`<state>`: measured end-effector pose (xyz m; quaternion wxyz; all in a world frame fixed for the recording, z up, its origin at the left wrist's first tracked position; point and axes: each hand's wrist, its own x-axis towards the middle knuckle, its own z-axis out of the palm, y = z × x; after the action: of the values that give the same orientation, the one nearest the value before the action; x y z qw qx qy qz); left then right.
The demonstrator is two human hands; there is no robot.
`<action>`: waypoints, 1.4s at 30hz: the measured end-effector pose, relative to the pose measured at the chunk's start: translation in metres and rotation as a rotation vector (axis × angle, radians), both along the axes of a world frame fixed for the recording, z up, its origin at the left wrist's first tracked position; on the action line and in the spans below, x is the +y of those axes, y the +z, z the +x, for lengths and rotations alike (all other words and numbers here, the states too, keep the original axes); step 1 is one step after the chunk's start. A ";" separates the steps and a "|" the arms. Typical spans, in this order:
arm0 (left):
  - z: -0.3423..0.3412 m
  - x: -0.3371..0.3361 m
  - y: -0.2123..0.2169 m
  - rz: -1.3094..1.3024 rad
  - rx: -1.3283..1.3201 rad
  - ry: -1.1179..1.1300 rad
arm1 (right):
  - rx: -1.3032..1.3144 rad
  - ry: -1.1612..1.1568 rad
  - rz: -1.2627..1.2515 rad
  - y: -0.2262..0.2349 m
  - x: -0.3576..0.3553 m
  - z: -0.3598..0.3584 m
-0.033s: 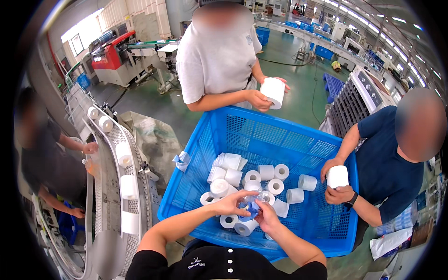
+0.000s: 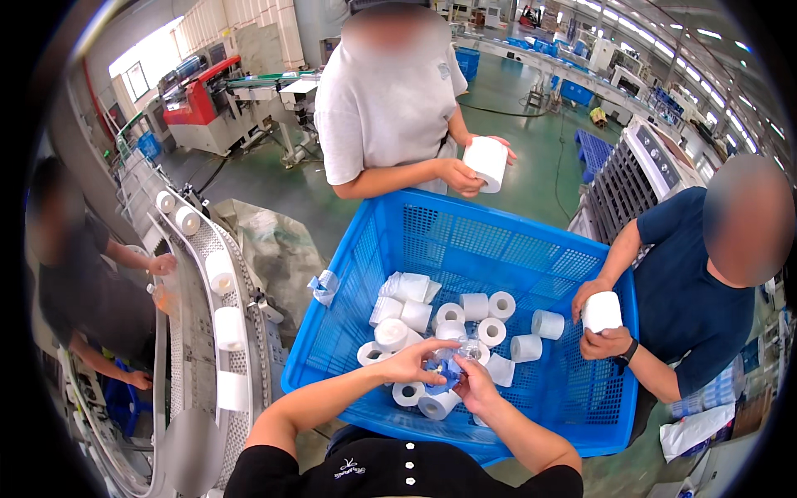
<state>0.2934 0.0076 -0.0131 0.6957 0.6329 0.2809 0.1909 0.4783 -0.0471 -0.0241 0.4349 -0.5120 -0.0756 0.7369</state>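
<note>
Both of my hands meet over the near part of a big blue plastic basket. Between them is a crumpled piece of clear and blue plastic film. My left hand has its fingers closed on the film's left side, while my right hand grips it from the right. Beneath and beyond my hands, several toilet paper rolls lie loose in the basket, some on their sides and some end up. My hands and the film hide part of those rolls.
Across the basket a person in a light shirt holds a toilet paper roll. Another at the right holds a roll over the rim. A curved conveyor carrying rolls runs along the left, with a person beyond it. A film scrap hangs on the basket's left rim.
</note>
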 end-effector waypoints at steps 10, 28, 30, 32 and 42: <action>0.003 0.002 -0.023 0.175 0.075 0.116 | 0.120 0.133 -0.045 -0.025 -0.003 0.012; -0.007 0.008 -0.033 -0.558 -0.115 0.175 | -0.472 0.343 0.586 -0.015 -0.013 -0.002; -0.008 0.008 -0.030 -0.536 -0.185 0.103 | -0.400 0.224 0.474 -0.018 -0.009 -0.001; -0.008 0.008 -0.026 -0.394 -0.243 0.056 | -0.282 0.175 0.358 -0.011 -0.008 0.001; 0.001 0.007 -0.026 -0.167 -0.017 0.151 | -0.234 0.226 0.192 -0.009 -0.008 0.003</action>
<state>0.2942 0.0149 -0.0387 0.7321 0.5483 0.3366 0.2240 0.4810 -0.0552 -0.0334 0.3845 -0.5385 -0.2529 0.7058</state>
